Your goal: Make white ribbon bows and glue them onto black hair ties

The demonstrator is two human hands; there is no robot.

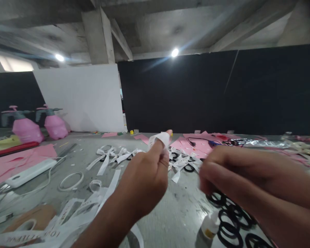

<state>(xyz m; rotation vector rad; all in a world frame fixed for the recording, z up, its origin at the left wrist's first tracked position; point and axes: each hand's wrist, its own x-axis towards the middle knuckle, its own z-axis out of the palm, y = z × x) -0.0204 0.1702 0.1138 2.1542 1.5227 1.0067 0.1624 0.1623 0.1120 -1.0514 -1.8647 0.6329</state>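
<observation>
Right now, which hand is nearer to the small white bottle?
Right. The right hand is raised beyond the small white bottle; the left hand is farther off, to the bottle's left, holding a white ribbon.

"What's in the left hand?"

"A white printed ribbon, bent into a loop and pinched above the worktop; some lettering shows, too blurred to read."

"And the loose ribbon strips?"

"White, lettered, curling over one another in a tangle on the worktop's left side, well short of its far edge."

"The black hair ties?"

"Plain round rings, overlapping, lying flat toward the worktop's right edge, partly hidden."

"Ribbon bows?"

"White, tails splayed, black rings among them, strung out nearer the far edge."
</observation>
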